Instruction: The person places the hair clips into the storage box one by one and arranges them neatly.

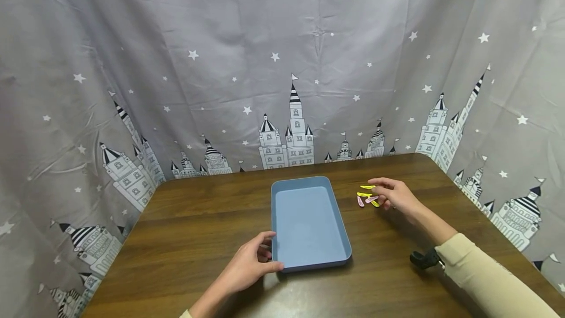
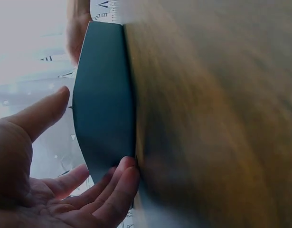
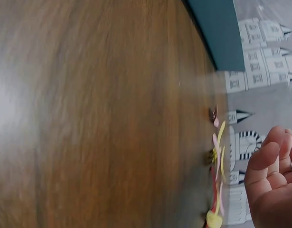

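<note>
A shallow blue-grey rectangular tray (image 1: 311, 222) lies on the wooden table. My left hand (image 1: 249, 262) is at its near left corner, thumb by the front edge and fingers along the left side. In the left wrist view, the fingers of that hand (image 2: 74, 190) rest against the tray's outer wall (image 2: 105, 90). Right of the tray lie several snap hair clips, among them a yellow one (image 1: 364, 195) and a pink one (image 1: 360, 201). Over them hovers my right hand (image 1: 395, 198), fingers loosely bent. No clip shows in that hand (image 3: 274, 180) in the right wrist view.
The brown table (image 1: 198, 229) stretches out on both sides of the tray. Behind it hangs a grey curtain (image 1: 212, 87) with castles and stars. A black strap (image 1: 424, 259) sits at the right sleeve's cuff.
</note>
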`<action>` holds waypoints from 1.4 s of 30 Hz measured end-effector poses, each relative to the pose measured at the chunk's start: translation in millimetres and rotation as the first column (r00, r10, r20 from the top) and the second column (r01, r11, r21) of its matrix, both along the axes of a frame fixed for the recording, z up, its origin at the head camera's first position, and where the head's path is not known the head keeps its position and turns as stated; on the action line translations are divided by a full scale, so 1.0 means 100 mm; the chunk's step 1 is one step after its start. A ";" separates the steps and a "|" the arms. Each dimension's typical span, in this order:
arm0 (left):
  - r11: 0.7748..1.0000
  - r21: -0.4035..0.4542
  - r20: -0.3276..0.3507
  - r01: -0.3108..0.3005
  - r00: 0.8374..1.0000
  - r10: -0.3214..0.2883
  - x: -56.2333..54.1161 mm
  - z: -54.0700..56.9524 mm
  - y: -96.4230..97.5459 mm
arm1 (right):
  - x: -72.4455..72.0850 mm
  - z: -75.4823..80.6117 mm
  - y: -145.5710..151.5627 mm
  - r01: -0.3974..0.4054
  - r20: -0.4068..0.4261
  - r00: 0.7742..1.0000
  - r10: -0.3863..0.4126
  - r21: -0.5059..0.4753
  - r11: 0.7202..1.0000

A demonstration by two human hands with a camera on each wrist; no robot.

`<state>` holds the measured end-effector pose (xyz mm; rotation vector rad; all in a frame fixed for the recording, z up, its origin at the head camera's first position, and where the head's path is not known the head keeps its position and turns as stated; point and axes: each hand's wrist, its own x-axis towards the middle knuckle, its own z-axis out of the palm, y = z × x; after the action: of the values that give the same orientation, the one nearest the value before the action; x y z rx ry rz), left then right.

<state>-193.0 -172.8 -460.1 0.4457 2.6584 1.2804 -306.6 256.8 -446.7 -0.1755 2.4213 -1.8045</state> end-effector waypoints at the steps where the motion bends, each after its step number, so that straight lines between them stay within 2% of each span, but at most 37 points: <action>1: 1.000 0.007 0.006 -0.004 1.000 0.004 0.00 0.00 0.00 | -0.01 -0.01 0.02 0.007 0.005 1.000 -0.007 -0.007 1.000; 7: 0.999 0.043 0.024 -0.026 0.999 0.025 0.01 0.00 0.00 | -0.05 -0.07 0.17 0.069 0.059 0.996 -0.068 -0.014 0.998; 14: 0.996 0.079 0.049 -0.034 0.998 0.030 0.03 0.01 -0.01 | -0.09 -0.13 0.32 0.083 0.091 0.993 -0.078 -0.051 0.995; 23: 0.996 0.067 0.045 -0.058 0.997 0.055 0.04 0.02 -0.01 | -0.15 -0.18 0.50 0.089 0.105 0.991 -0.082 -0.067 0.994; 30: 0.997 0.060 0.037 -0.052 0.998 0.050 0.03 0.02 -0.01 | -0.19 -0.25 0.62 0.110 0.118 0.988 -0.100 -0.076 0.991; 36: 0.997 0.057 0.038 -0.051 0.998 0.049 0.03 0.03 0.00 | -0.21 -0.27 0.73 0.074 0.135 0.989 -0.063 -0.074 0.995; 42: 0.997 0.050 0.038 -0.056 0.998 0.054 0.04 0.02 -0.02 | -0.23 -0.30 0.81 -0.008 0.166 0.986 0.006 0.007 1.000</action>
<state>-189.0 -174.3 -457.6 0.3550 2.6303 1.3616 -329.6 337.6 -476.5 -0.0312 2.3102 -1.7315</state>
